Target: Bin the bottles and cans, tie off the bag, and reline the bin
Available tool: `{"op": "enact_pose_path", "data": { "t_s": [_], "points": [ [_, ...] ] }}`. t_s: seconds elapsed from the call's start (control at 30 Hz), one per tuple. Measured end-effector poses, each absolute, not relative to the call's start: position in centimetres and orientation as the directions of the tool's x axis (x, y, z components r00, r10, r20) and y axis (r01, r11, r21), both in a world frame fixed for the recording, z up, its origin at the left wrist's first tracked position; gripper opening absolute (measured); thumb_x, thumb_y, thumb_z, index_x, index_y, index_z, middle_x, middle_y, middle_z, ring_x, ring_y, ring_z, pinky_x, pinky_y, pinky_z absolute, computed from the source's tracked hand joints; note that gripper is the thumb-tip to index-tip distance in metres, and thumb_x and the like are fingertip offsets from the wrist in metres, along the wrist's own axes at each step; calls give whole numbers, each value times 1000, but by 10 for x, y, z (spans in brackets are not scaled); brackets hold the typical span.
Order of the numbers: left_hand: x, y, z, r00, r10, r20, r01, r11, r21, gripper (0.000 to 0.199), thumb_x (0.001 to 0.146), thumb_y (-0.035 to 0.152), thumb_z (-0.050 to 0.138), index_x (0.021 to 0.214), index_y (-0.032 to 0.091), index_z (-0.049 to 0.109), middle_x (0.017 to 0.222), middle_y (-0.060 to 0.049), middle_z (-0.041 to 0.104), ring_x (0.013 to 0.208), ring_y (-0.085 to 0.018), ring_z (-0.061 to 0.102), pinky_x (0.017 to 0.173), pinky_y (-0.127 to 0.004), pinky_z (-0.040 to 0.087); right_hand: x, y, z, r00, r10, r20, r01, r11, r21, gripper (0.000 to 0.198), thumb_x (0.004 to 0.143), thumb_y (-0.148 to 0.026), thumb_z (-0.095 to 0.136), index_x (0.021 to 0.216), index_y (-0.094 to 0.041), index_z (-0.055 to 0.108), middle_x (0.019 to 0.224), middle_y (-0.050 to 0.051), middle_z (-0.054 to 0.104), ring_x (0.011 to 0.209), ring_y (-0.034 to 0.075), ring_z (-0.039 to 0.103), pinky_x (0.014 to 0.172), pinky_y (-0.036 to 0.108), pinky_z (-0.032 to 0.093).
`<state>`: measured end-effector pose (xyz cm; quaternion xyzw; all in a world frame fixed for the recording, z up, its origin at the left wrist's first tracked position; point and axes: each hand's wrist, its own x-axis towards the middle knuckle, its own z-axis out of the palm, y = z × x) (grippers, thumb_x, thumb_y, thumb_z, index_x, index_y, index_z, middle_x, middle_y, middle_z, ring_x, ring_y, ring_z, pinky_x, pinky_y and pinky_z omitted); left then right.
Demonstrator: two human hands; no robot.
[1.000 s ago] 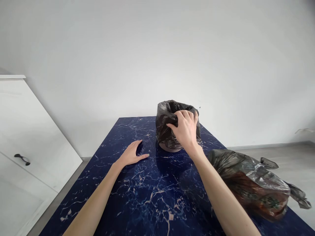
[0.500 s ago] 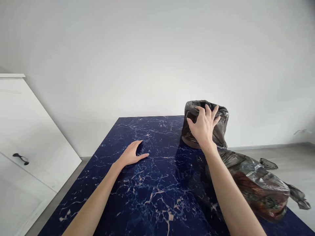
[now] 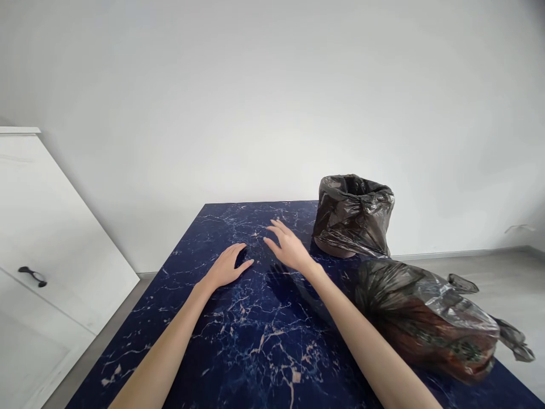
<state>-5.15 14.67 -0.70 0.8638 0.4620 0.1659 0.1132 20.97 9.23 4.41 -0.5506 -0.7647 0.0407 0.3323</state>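
Observation:
My left hand (image 3: 226, 266) lies flat on the dark blue marbled table (image 3: 238, 341), fingers apart, holding nothing. My right hand (image 3: 287, 247) hovers just right of it over the tabletop, fingers spread and empty. A small bin lined with a black plastic bag (image 3: 353, 215) stands upright at the table's far right edge, a hand's width from my right hand. A full, tied dark plastic bag (image 3: 430, 318) lies on its side at the right edge, beside my right forearm.
A white cabinet with a black handle (image 3: 32, 275) leans at the left. A plain white wall stands behind the table. Grey floor (image 3: 489, 267) shows to the right, beyond the table's edge.
My right hand slid the lined bin from the table's far middle to the far right edge, let go of it, and came back left beside my left hand. The left hand stayed put.

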Motion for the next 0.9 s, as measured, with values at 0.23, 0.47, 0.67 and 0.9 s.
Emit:
{"op": "enact_pose_path", "data": {
  "t_s": [0.23, 0.47, 0.67, 0.9],
  "points": [
    [-47, 146, -10, 501, 853, 142, 783, -517, 345, 82, 104, 78, 34, 166, 24, 44, 176, -10, 38, 165, -37, 31, 135, -54, 24, 203, 110, -37, -87, 980, 179, 895, 156, -418, 69, 113, -52, 30, 164, -9, 45, 176, 21, 33, 167, 38, 22, 135, 59, 14],
    [-45, 145, -11, 495, 857, 142, 791, -512, 334, 79, 105, 76, 33, 166, 27, 44, 177, -7, 38, 166, -35, 29, 137, -53, 21, 201, 112, -39, -86, 984, 155, 910, 141, -390, 71, 112, -52, 26, 168, -12, 40, 178, 17, 30, 168, 34, 18, 136, 53, 10],
    [-44, 145, -10, 501, 853, 144, 793, -520, 317, 77, 106, 74, 33, 164, 25, 48, 177, -8, 38, 166, -34, 29, 136, -53, 22, 201, 108, -37, -66, 980, 189, 901, 140, -410, 77, 111, -50, 30, 175, -12, 13, 178, 17, 31, 167, 34, 23, 135, 53, 15],
    [-43, 144, -9, 504, 852, 142, 800, -523, 294, 76, 107, 70, 33, 163, 21, 49, 176, -11, 39, 166, -32, 30, 137, -51, 20, 201, 107, -38, -63, 975, 215, 894, 151, -421, 77, 111, -48, 31, 176, -15, 7, 177, 16, 33, 166, 35, 25, 135, 55, 16]
  ]
}}
